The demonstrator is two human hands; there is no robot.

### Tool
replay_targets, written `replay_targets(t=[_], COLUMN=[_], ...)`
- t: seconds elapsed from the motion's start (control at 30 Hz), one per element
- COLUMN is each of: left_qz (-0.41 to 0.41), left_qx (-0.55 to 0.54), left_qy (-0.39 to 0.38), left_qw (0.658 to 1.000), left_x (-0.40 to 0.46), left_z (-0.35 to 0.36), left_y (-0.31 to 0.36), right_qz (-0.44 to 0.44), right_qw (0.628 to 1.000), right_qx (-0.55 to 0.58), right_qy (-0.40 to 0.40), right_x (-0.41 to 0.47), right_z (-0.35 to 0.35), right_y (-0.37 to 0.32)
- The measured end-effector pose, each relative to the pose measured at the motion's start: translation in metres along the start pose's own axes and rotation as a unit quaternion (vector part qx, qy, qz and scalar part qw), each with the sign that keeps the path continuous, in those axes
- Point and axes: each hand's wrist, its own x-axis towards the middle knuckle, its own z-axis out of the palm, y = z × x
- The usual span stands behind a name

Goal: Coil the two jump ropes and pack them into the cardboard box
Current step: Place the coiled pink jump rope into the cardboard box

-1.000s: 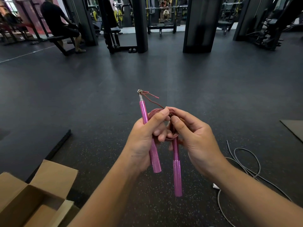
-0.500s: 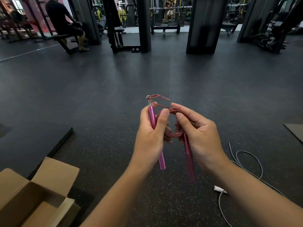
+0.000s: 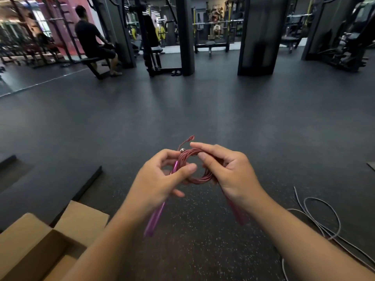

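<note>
Nearest to us, at the lower left, we see the open brown cardboard box (image 3: 38, 246) standing on the dark speckled rubber floor (image 3: 203, 240) with its flaps spread outward. At the lower right a loose grey jump rope (image 3: 322, 218) lies on the floor in a few slack loops, well apart from the box. Between them, raised over the floor, both hands work on the pink jump rope (image 3: 194, 169), whose thin reddish cord is wound into a small round coil. Our left hand (image 3: 156, 183) curls its fingers round one bright pink metal handle (image 3: 156, 218), which slants down to the left, its thumb lying across the coil's left side. Our right hand (image 3: 229, 173) pinches the right side of the coil between thumb and fingers; the second pink handle (image 3: 237, 213) hangs blurred beneath its wrist. A short free end of the cord pokes up above the coil. Farther off we see two dark pillars (image 3: 257, 37), weight machines, and a person in black (image 3: 91, 39) seated on a bench at the far left.
</note>
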Motion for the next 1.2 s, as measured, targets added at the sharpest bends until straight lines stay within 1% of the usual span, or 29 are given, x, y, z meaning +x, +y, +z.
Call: replay_targets(t=[0.07,0.13,0.27,0.3,0.4,0.53,0.67,0.83,0.9,1.0,1.2], left_qz=[-0.006,-0.017,-0.037,-0.039,-0.051,-0.081,-0.119,-0.189,-0.219,-0.275,-0.374], left_qx=[0.034,0.089,0.193,0.209,0.237,0.254,0.256,0.220,0.215,0.211,0.136], left_qy=[0.029,0.060,0.091,0.109,0.162,0.207,0.252,0.290,0.300,0.313,0.318], left_qw=[0.999,0.994,0.976,0.971,0.957,0.941,0.925,0.912,0.903,0.885,0.861], left_x=[-0.012,-0.026,-0.065,-0.076,-0.110,-0.150,-0.184,-0.202,-0.205,-0.203,-0.201], left_z=[-0.033,-0.068,-0.134,-0.152,-0.201,-0.266,-0.321,-0.368,-0.380,-0.390,-0.394], left_y=[0.004,0.007,0.007,0.004,-0.009,-0.042,-0.095,-0.185,-0.226,-0.283,-0.394], right_qz=[-0.001,-0.007,0.000,0.003,0.016,0.024,0.025,0.045,0.066,0.075,0.068], right_qw=[0.999,0.996,0.986,0.982,0.970,0.950,0.927,0.891,0.873,0.850,0.791], right_qx=[0.012,0.012,0.041,0.050,0.059,0.040,0.001,-0.037,-0.037,-0.052,-0.103], right_qy=[-0.040,-0.084,-0.162,-0.180,-0.235,-0.308,-0.373,-0.450,-0.482,-0.519,-0.599], right_x=[0.005,0.008,0.008,0.007,0.004,0.001,-0.005,-0.014,-0.017,-0.019,-0.029], right_z=[0.024,0.053,0.126,0.146,0.209,0.295,0.375,0.461,0.492,0.531,0.588], right_y=[-0.004,-0.007,-0.011,-0.014,-0.022,-0.019,0.004,0.059,0.086,0.137,0.241])
